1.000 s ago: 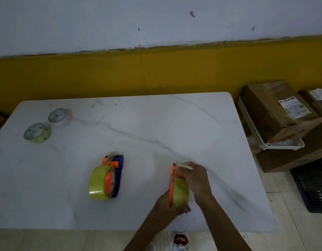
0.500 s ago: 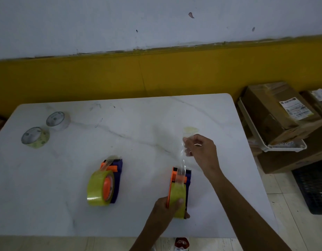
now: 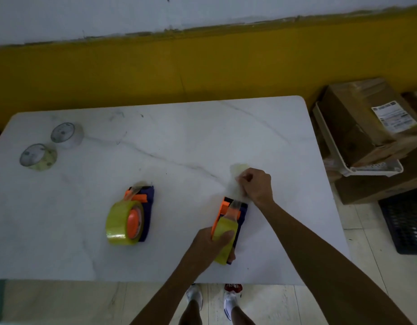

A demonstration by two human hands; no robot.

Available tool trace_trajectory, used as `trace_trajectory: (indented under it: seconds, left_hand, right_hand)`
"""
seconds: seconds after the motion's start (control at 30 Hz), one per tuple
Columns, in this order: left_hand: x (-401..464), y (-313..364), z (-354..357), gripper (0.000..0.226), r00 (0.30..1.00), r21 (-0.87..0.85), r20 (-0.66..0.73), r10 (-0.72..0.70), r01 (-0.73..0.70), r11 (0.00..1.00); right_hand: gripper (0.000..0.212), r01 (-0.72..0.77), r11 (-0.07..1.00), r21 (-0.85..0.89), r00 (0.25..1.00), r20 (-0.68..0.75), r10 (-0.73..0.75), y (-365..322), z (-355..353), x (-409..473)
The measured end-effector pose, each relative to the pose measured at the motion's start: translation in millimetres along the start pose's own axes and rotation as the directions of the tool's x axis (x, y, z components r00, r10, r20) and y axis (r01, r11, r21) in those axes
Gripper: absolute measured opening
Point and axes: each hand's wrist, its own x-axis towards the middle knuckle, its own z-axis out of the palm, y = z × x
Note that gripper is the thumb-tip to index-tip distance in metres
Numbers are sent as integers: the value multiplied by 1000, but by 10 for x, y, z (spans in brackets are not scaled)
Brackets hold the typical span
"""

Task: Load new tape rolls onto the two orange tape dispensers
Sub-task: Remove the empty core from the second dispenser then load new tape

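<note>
Two orange and dark blue tape dispensers lie on the white marble table [image 3: 179,137]. The left dispenser [image 3: 141,207] carries a yellowish tape roll [image 3: 119,225] and nobody touches it. My left hand [image 3: 211,242] grips the right dispenser [image 3: 235,216] around its yellowish roll [image 3: 223,233] near the table's front edge. My right hand [image 3: 256,185] pinches a pulled-out strip of clear tape [image 3: 236,181] just beyond that dispenser's head. The strip's far end is crumpled and pale.
Two nearly spent tape rolls [image 3: 38,157] [image 3: 65,134] lie at the table's far left. Cardboard boxes [image 3: 366,123] in a white tray [image 3: 371,170] stand right of the table, with a black crate [image 3: 406,221] on the floor. A yellow wall band runs behind.
My right hand drew the tape strip away from the dispenser head, then came back down closer to the head. My left hand stayed on the roll. The left dispenser did not move.
</note>
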Motion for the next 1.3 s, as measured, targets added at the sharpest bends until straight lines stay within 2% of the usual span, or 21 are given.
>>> trace_trajectory:
  seconds: [0.1,0.13,0.23,0.37,0.53,0.57,0.6,0.67,0.7,0.77,0.87,0.93,1.0,1.07,1.1,1.13,1.17,1.2,1.23,1.27,1.3]
  left_hand:
    - [-132,13,-38,17,996,-20,-30,82,-82,996]
    - [-176,50,-49,15,993,-32,-51,106,-108,994]
    - [-229,130,-67,13,982,-45,-101,162,-167,985]
    - [-192,217,-2,10,972,-67,-154,175,-187,980]
    - [-32,277,29,17,949,-95,-291,122,-155,983]
    - [16,242,24,18,943,-92,-317,98,-133,987]
    - [54,216,19,21,937,-84,-340,79,-114,990]
    - [140,143,12,29,930,-46,-358,79,-102,994]
    - [187,103,4,31,928,-16,-363,81,-94,995]
    - [252,66,-21,28,924,6,-375,72,-75,997]
    - [313,21,-62,21,926,43,-369,75,-64,997]
    - [332,-25,-95,22,939,99,-330,95,-66,993]
    - [311,-29,-131,25,963,114,-265,54,-24,993]
    - [206,19,-282,38,972,258,-229,56,5,966]
    - [120,38,-420,44,956,364,-260,132,-30,931]
    - [16,57,-599,48,896,497,-341,286,-86,864]
    - [-97,57,-815,52,783,642,-421,458,-100,760]
    - [-160,7,-1049,58,662,752,-480,575,-27,658]
    - [-197,-48,-1268,67,584,775,-558,590,114,621]
    - [-226,-99,-1463,78,572,726,-641,511,237,645]
    - [-242,-118,-1584,86,605,620,-716,349,321,716]
  right_hand:
    - [16,-6,990,-137,999,39,11,44,-16,16]
    - [20,-35,995,-99,997,72,42,57,-25,4]
    - [25,-174,922,347,952,297,68,84,-66,-214]
    - [28,-190,856,481,943,333,22,166,29,-632]
    - [28,-475,530,703,875,444,194,145,158,-1054]
    - [24,-456,552,698,885,418,203,143,161,-1085]
    - [23,-392,652,649,911,371,179,156,161,-1093]
    - [22,-208,921,330,947,304,105,155,157,-1063]
    - [21,-129,981,143,954,288,83,148,160,-1038]
    - [24,-57,993,-103,962,261,82,122,162,-988]
    - [24,-96,962,-257,960,231,157,35,159,-966]
    - [24,-49,915,-401,981,152,119,-6,122,-983]
    - [21,-9,910,-414,992,111,60,-12,90,-1017]
    - [19,27,906,-423,992,120,26,-3,56,-1067]
    - [19,37,900,-435,994,110,13,10,29,-1099]
    - [18,44,904,-425,996,91,-6,46,4,-1118]
    - [17,37,917,-397,998,70,-10,53,-24,-1152]
    - [15,27,932,-361,999,51,-9,75,-39,-1166]
    - [13,17,950,-312,999,37,-5,67,-57,-1173]
    - [12,19,968,-251,1000,27,-13,47,-62,-1168]
    - [11,14,983,-185,1000,23,-10,-4,-67,-1168]
